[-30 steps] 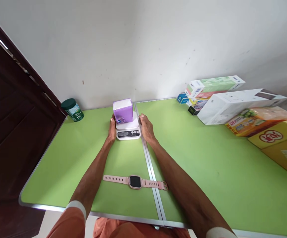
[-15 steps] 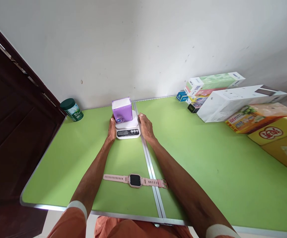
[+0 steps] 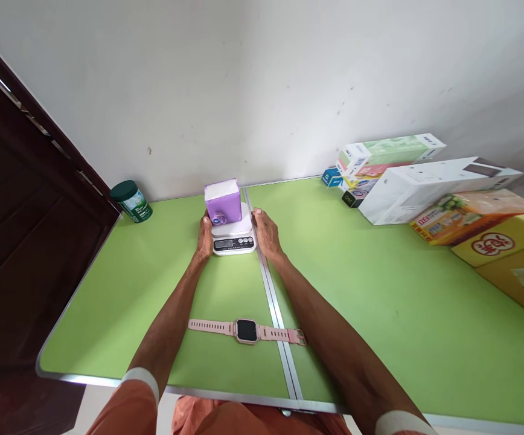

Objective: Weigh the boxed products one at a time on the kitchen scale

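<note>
A white kitchen scale point(image 3: 247, 225) with a dark display strip lies at the back middle of the green table. On its platform stands a purple-and-white pack of tissues point(image 3: 224, 205), set toward the left. My left hand point(image 3: 204, 238) grips the scale's left side, its thumb up beside the pack and its other fingers mostly hidden. Against the scale's right edge my right hand point(image 3: 266, 233) is closed, thumb on top and fingertips out of sight. Nearer to me, a pink smartwatch point(image 3: 246, 330) is stretched out flat between my forearms.
A dark green canister point(image 3: 130, 200) stands at the back left corner of the table point(image 3: 361, 302). Several boxes crowd the right side, among them a long white box point(image 3: 425, 187) and a yellow carton point(image 3: 511, 254). A metal seam point(image 3: 273, 296) crosses the table. A wall rises behind.
</note>
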`<state>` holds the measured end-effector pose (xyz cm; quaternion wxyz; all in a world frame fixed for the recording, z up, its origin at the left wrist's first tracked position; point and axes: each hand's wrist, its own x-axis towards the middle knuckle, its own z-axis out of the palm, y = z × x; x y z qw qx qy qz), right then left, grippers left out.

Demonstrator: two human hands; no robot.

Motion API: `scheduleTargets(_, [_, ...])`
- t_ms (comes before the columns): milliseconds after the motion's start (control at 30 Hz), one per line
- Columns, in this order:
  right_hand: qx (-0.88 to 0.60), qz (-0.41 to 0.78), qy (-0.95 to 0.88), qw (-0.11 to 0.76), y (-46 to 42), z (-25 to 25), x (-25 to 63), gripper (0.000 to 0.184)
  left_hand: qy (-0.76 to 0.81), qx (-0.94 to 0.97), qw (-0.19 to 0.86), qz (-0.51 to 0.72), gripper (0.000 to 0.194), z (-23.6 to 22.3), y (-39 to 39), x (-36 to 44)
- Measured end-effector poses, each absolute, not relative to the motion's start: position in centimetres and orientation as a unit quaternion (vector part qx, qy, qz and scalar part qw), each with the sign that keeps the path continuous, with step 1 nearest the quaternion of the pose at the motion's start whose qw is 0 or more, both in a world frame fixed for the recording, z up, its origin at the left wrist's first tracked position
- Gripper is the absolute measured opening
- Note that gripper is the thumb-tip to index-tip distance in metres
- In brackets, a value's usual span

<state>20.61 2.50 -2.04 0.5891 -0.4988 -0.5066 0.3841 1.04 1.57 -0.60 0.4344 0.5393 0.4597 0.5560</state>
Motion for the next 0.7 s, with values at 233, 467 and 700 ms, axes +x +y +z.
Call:
scheduleTargets(233, [-0.495, 0.387, -0.508, 0.59, 2.39, -1.88, 20.64, 0.092, 0.467, 0.554, 0.385, 0.572, 0.111, -0.59, 1.35, 1.21])
scheduleTargets(467, [-0.488, 0.399, -0.503, 0.591, 2.4, -1.86, 20.62, 0.089, 0.468, 0.558, 0.385, 0.567, 0.113, -0.46, 1.37, 1.17])
scheduleTargets(700, [-0.49, 0.401, -0.498, 0.592, 2.2, -1.72, 20.49, 0.089, 0.461, 0.55, 0.383, 0.582, 0.11, -0.49, 1.37, 1.17])
